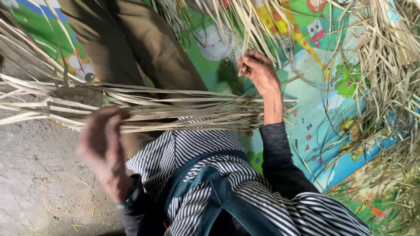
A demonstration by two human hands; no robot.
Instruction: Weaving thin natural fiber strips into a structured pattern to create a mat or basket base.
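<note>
A bright children's play mat (315, 100), green and blue with cartoon figures, fills the middle and right of the frame, with bare grey ground (39, 175) at lower left. A loose heap of dry pale-straw leaf strips (385, 57) lies over the mat along the right edge and upper right. Across the middle, resting over the person's olive-trousered legs (144, 48), runs a long bundle of flat pale strips (175, 109), their free ends fanning toward centre right; at its left end sits a small woven square of plaited strips (78, 98). The step in hand looks like plaiting: a started base with many loose strands to work in. The right hand (260, 72), upper centre, is pinching a few thin strips (245, 37) hanging from the top of the frame. The left hand (103, 146), lower left, is blurred, lying against the bundle; I cannot tell its grip. The next move calls for laying a chosen strip squarely across the base while pinning the weave.
</note>
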